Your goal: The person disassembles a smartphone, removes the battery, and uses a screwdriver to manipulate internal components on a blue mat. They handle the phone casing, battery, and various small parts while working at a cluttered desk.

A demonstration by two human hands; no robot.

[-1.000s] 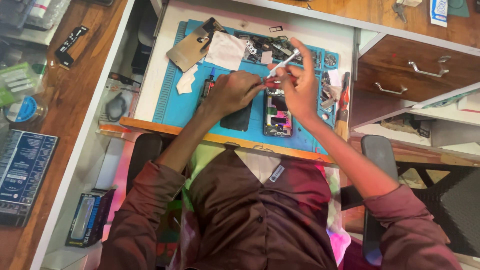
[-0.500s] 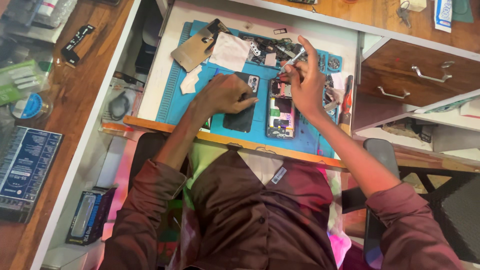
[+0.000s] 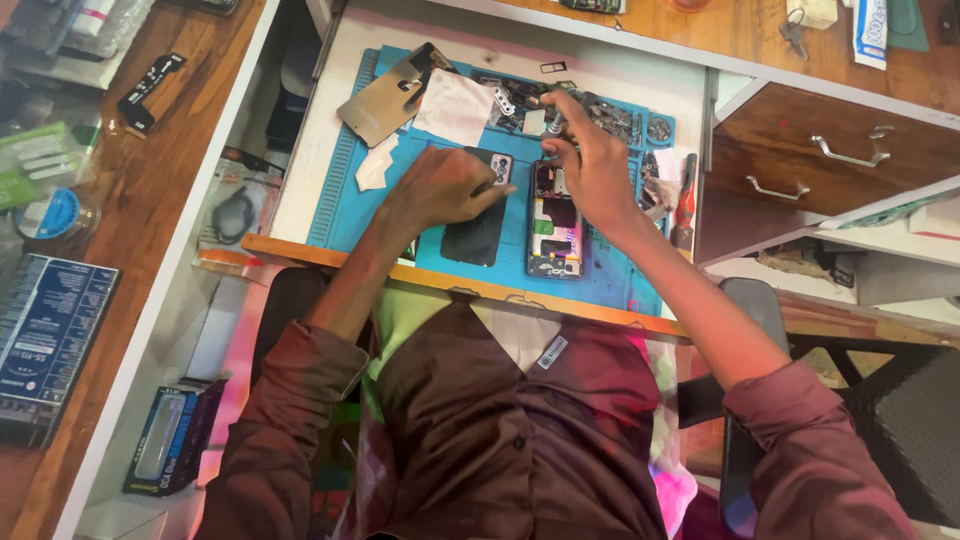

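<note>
Left hand (image 3: 440, 188) lies curled, knuckles up, on the flat black phone back (image 3: 478, 215), grip pressed together. Right hand (image 3: 592, 165) arches over the opened phone (image 3: 555, 222) on the ridged blue mat (image 3: 345, 170), fingertips pinching a small metal part (image 3: 556, 122).

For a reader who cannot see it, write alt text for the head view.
A person's left hand rests on a dark phone back cover while the right hand picks at small parts above an opened phone, all on a blue mat.
</note>
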